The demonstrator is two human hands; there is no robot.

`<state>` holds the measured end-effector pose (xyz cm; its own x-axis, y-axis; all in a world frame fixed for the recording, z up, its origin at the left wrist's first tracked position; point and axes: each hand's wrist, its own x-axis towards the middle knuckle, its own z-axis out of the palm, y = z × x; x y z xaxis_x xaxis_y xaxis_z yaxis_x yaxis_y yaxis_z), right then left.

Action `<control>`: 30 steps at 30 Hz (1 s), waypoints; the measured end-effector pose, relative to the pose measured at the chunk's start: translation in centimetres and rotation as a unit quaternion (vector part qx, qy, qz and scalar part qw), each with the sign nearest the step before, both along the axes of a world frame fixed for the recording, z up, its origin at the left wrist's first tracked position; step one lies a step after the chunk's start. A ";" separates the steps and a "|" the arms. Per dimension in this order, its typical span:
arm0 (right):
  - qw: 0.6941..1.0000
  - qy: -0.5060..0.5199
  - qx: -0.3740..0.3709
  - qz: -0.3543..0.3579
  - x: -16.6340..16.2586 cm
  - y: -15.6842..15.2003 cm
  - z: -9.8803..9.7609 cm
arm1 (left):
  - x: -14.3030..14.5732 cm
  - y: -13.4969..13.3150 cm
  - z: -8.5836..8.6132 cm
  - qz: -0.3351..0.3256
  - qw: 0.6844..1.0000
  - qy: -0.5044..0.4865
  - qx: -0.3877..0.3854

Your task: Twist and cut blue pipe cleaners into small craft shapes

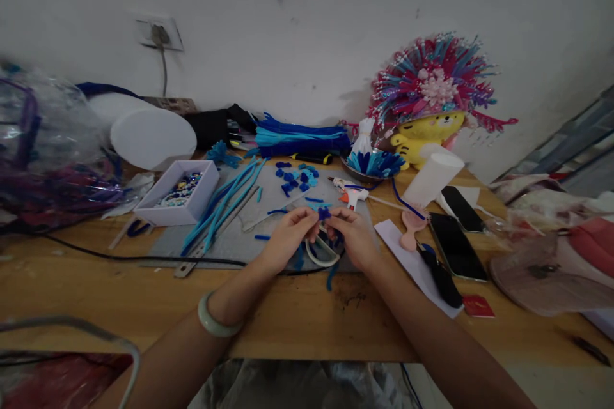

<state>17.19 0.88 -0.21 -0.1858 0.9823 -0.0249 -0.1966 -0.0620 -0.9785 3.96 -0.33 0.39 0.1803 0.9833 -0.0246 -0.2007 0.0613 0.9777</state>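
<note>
My left hand [286,238] and my right hand [354,238] meet over the grey mat [230,239], fingers pinched together on a small dark blue pipe-cleaner piece [324,212] held between them. A pale bangle [215,319] sits on my left wrist. Under my hands lies a pair of white-handled scissors [321,254]. Small blue pieces [295,179] lie scattered on the mat beyond them.
A white box of beads [178,192] and light blue pipe cleaners [228,201] lie to the left. A glue gun [349,192], a white cup [432,177], a pink brush [411,227], two phones [455,244] and a yellow toy with a colourful headdress [432,99] stand to the right. A black cable [144,258] crosses the wooden table.
</note>
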 end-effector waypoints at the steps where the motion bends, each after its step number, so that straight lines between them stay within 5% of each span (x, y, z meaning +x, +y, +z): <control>1: 1.000 0.000 -0.002 0.002 0.0 0.0 0.0 | 0.0 0.1 0.0 0.006 1.000 0.022 0.016; 8: 0.996 0.038 -0.077 0.011 -0.3 -0.6 0.6 | -0.4 0.2 -0.2 0.033 0.973 0.182 0.136; 10: 0.993 0.052 -0.105 0.015 -0.5 -0.9 0.9 | -0.6 0.2 -0.5 0.053 0.933 0.286 0.214; 15: 0.990 0.057 -0.125 0.027 -0.7 -1.1 1.1 | -1.4 0.4 -1.3 0.075 0.771 0.494 0.394; 18: 0.998 0.022 -0.065 0.008 -0.6 -0.8 0.9 | -1.6 0.4 -1.3 0.072 0.741 0.518 0.420; 26: 0.999 -0.023 -0.012 0.021 0.1 -0.3 0.9 | -0.8 -0.1 0.0 0.041 0.898 0.352 0.262; 30: 0.998 -0.052 -0.003 0.025 0.1 -0.1 1.1 | -0.4 0.1 0.1 -0.021 0.985 0.154 0.076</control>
